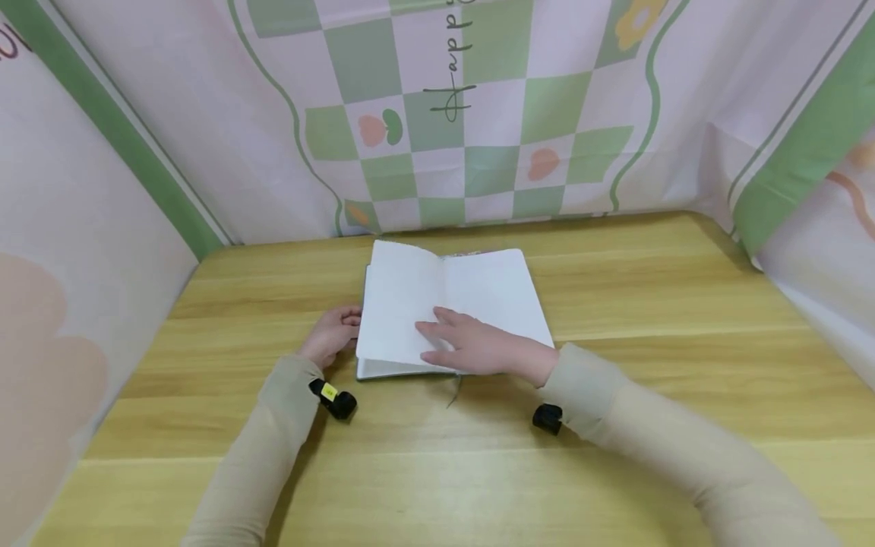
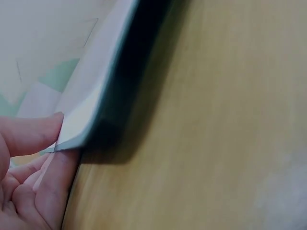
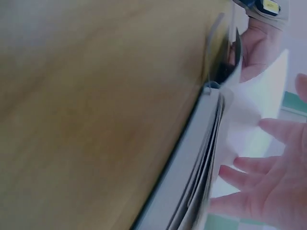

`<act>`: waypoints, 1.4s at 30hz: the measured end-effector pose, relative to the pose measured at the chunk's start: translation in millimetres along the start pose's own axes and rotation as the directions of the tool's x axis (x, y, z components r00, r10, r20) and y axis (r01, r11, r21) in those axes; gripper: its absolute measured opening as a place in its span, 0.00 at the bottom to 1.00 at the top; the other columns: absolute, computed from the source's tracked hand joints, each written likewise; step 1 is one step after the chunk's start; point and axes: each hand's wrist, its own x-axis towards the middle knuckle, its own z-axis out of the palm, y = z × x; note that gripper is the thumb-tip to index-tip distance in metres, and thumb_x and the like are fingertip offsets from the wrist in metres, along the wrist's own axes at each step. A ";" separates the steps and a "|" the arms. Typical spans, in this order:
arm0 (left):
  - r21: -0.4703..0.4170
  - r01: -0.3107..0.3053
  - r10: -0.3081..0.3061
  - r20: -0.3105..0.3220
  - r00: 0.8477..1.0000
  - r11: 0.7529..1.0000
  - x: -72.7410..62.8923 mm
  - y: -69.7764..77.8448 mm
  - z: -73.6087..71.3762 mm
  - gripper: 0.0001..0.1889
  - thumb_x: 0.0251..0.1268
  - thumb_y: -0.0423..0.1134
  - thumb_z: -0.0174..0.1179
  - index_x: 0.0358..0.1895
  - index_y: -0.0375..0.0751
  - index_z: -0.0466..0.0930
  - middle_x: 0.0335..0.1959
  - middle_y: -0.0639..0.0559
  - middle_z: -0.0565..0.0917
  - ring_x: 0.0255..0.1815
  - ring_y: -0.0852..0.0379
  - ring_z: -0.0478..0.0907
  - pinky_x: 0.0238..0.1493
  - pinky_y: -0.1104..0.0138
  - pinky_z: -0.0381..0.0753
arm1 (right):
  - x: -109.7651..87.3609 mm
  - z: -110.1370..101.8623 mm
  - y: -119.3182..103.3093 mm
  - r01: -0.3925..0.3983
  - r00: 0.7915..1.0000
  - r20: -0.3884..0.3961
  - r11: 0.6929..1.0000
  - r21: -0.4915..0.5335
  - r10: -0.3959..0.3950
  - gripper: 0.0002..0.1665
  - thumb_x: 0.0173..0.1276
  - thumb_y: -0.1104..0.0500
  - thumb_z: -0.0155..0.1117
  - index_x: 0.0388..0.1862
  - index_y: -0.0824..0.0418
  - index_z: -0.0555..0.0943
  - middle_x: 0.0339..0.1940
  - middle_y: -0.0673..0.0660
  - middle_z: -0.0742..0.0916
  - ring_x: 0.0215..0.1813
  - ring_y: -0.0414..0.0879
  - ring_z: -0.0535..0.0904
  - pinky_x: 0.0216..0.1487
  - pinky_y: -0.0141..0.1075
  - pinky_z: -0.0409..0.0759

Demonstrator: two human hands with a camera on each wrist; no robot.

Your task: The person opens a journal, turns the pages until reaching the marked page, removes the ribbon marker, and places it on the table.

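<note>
Showing white pages (image 1: 488, 289), the notebook (image 1: 450, 285) has left grip (image 1: 333, 334) pinching it, right grip (image 1: 475, 346) splayed.

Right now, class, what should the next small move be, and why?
Perhaps smooth the raised left page flat with the right hand: the page's lower edge gapes, that hand's fingers spread over it, and the left hand pinches the notebook's edge.

Left hand (image 1: 335, 333) in a pinch, thumb (image 2: 36, 134) opposite finger (image 2: 58, 179); right hand (image 1: 478, 346) (palm down) with fingers (image 1: 440, 330) apart.
</note>
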 end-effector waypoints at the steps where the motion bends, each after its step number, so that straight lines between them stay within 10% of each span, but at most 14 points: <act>1: -0.005 -0.004 0.004 0.005 1.000 1.000 0.4 0.1 -0.3 0.24 0.70 0.27 0.47 0.69 0.32 0.60 0.57 0.35 0.75 0.52 0.50 0.76 0.49 0.65 0.81 | 1.4 1.0 -1.5 -0.014 1.000 0.006 1.000 -0.025 0.014 0.37 0.72 0.40 0.48 0.75 0.54 0.58 0.77 0.64 0.52 0.77 0.60 0.46 0.73 0.59 0.49; 13: -0.088 0.059 -0.059 0.006 0.998 0.994 -0.8 0.0 -6.8 0.23 0.77 0.41 0.41 0.70 0.35 0.61 0.57 0.41 0.74 0.45 0.60 0.74 0.39 0.77 0.79 | 13.4 8.8 -19.6 -0.124 0.984 0.090 0.955 -0.269 0.153 0.41 0.67 0.35 0.53 0.75 0.46 0.57 0.78 0.62 0.50 0.76 0.63 0.44 0.68 0.69 0.47; 24: 0.052 0.037 -0.037 -0.001 0.999 0.998 -3.2 -1.9 -7.5 0.31 0.65 0.37 0.60 0.70 0.38 0.60 0.60 0.39 0.75 0.54 0.52 0.74 0.54 0.64 0.78 | 14.6 14.1 -22.5 -0.137 0.982 0.083 0.947 -0.289 0.168 0.43 0.65 0.34 0.55 0.75 0.46 0.57 0.78 0.61 0.50 0.77 0.61 0.42 0.69 0.68 0.46; 42: 0.020 0.044 -0.044 0.002 0.999 0.999 -3.1 -0.6 -2.9 0.31 0.67 0.36 0.58 0.71 0.37 0.58 0.63 0.38 0.72 0.59 0.48 0.72 0.62 0.58 0.74 | -13.5 -11.5 22.0 -0.017 1.000 0.004 0.955 -0.297 0.019 0.40 0.62 0.42 0.65 0.69 0.58 0.68 0.73 0.67 0.63 0.72 0.70 0.54 0.70 0.64 0.53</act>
